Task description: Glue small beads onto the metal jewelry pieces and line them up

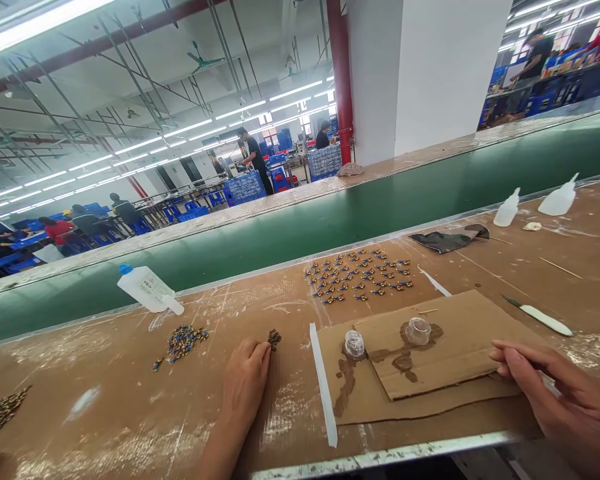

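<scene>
My left hand [246,385] lies flat on the brown bench, fingers together and stretched, fingertips just short of a small dark cluster of parts [274,338]. My right hand [555,393] rests at the right edge of a stained cardboard sheet [445,360], fingers curled, with a thin stick under them that I can barely make out. Two small clear cups [418,331] stand on the cardboard. Rows of small blue-and-gold pieces [360,275] are laid out beyond it. A loose heap of the same pieces [184,339] lies to the left.
A white squeeze bottle [147,288] lies on its side by the green conveyor belt [330,227]. Two more bottles [507,209] stand at the right, near a dark cloth [445,240]. A white-handled tool [540,316] and a white strip [323,383] lie on the bench. People work in the background.
</scene>
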Action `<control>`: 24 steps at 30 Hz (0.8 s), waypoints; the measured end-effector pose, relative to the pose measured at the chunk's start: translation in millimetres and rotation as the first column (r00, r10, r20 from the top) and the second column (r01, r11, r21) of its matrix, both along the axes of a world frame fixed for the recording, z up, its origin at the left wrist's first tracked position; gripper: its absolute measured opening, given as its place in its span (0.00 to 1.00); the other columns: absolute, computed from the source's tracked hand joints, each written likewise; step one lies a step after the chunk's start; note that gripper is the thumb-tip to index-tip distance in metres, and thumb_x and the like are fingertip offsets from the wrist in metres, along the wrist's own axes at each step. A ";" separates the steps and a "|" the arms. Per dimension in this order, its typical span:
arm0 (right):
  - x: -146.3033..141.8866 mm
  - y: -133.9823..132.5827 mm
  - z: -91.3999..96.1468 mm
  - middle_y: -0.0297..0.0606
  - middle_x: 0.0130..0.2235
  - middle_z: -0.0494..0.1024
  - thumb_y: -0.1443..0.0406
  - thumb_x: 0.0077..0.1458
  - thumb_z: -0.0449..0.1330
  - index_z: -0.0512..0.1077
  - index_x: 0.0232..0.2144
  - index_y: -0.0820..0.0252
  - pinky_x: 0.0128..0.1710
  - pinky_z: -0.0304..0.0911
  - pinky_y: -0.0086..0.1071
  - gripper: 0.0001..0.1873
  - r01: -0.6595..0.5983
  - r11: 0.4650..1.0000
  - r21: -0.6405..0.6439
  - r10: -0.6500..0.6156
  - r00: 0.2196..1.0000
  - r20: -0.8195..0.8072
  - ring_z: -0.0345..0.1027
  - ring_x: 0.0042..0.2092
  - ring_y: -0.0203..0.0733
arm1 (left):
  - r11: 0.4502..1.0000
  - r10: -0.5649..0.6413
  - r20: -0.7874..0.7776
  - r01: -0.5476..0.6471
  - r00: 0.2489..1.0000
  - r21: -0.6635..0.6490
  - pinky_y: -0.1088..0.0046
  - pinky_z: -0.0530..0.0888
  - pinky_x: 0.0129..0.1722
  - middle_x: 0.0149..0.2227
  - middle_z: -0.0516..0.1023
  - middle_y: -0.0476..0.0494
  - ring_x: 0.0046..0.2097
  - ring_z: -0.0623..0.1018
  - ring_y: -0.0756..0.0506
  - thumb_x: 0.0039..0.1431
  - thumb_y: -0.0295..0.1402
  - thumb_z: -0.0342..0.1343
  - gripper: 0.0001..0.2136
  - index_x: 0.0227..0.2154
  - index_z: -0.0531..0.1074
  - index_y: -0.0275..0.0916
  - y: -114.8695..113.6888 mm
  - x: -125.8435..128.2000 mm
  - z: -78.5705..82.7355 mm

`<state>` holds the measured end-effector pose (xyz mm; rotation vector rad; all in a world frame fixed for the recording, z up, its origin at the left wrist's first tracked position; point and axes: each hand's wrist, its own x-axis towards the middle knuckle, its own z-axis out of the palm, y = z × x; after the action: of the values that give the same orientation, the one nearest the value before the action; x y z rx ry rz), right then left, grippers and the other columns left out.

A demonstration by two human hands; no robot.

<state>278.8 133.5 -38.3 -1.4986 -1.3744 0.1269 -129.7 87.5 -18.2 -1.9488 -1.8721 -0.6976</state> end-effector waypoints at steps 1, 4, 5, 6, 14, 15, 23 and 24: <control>0.9 -0.4 -0.9 0.29 0.31 0.78 0.50 0.51 0.54 0.74 0.32 0.50 0.33 0.68 0.28 0.15 -0.023 1.000 0.000 0.023 1.000 0.004 0.74 0.34 0.40 | 1.000 -0.004 -0.029 0.005 1.000 0.023 0.71 0.71 0.33 0.30 0.76 0.45 0.32 0.75 0.47 0.62 0.34 0.44 0.14 0.29 0.75 0.40 0.2 0.5 -0.3; 1.1 -2.1 0.3 0.28 0.31 0.78 0.53 0.52 0.55 0.73 0.34 0.49 0.33 0.67 0.27 0.13 -0.041 0.999 -0.016 0.041 0.999 0.018 0.74 0.33 0.38 | 0.995 -0.005 -0.100 0.015 0.995 0.099 0.69 0.69 0.34 0.29 0.76 0.45 0.32 0.74 0.46 0.63 0.33 0.44 0.14 0.29 0.74 0.39 0.5 1.2 -0.6; 0.2 -3.0 2.3 0.28 0.31 0.78 0.53 0.52 0.55 0.74 0.34 0.50 0.32 0.67 0.26 0.13 -0.037 0.999 -0.023 0.037 0.999 0.020 0.74 0.33 0.38 | 0.992 -0.003 -0.117 0.017 0.993 0.122 0.69 0.68 0.35 0.28 0.76 0.45 0.32 0.74 0.46 0.63 0.32 0.45 0.13 0.29 0.74 0.39 -0.1 1.5 -0.1; -1.1 -4.1 4.9 0.28 0.31 0.78 0.53 0.52 0.55 0.74 0.34 0.50 0.31 0.66 0.25 0.13 -0.032 0.999 -0.025 0.032 0.999 0.019 0.74 0.33 0.37 | 0.990 -0.001 -0.131 0.020 0.991 0.143 0.68 0.67 0.36 0.28 0.76 0.46 0.32 0.74 0.46 0.63 0.32 0.46 0.12 0.29 0.74 0.38 -1.2 2.2 0.7; -2.5 -3.6 11.3 0.30 0.31 0.78 0.53 0.52 0.54 0.73 0.33 0.53 0.27 0.66 0.25 0.14 -0.073 0.997 -0.013 0.073 0.997 0.013 0.73 0.31 0.36 | 0.974 -0.070 -0.166 0.104 0.984 0.203 0.70 0.66 0.38 0.30 0.76 0.46 0.32 0.73 0.49 0.63 0.28 0.47 0.08 0.35 0.72 0.37 -33.9 39.3 12.4; -1.5 -2.5 9.8 0.30 0.30 0.78 0.53 0.52 0.54 0.73 0.33 0.53 0.27 0.66 0.25 0.14 -0.091 0.996 -0.011 0.091 0.996 0.010 0.73 0.30 0.36 | 0.971 -0.100 -0.179 0.135 0.979 0.196 0.70 0.66 0.38 0.30 0.76 0.46 0.32 0.73 0.49 0.62 0.28 0.48 0.07 0.35 0.71 0.37 -39.1 45.5 12.3; -2.5 -0.9 10.6 0.33 0.31 0.77 0.56 0.53 0.55 0.73 0.34 0.55 0.32 0.67 0.26 0.12 -0.125 0.992 0.018 0.125 0.992 0.022 0.72 0.30 0.36 | 0.973 -0.211 -0.139 0.221 0.968 0.060 0.62 0.65 0.45 0.34 0.76 0.43 0.36 0.73 0.47 0.62 0.23 0.44 0.12 0.40 0.71 0.38 -61.8 59.1 -4.1; -2.5 -0.9 10.5 0.33 0.30 0.77 0.56 0.53 0.55 0.73 0.34 0.55 0.32 0.67 0.26 0.12 -0.123 0.992 0.020 0.122 0.992 0.025 0.72 0.30 0.35 | 0.974 -0.206 -0.117 0.215 0.971 0.066 0.62 0.65 0.46 0.35 0.76 0.43 0.36 0.73 0.47 0.62 0.23 0.44 0.12 0.41 0.71 0.39 -63.6 57.4 -6.3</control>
<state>276.2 132.6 -27.8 -1.4017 -1.4828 0.1715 -72.3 23.8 -24.5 -2.1099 -1.5654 -0.6977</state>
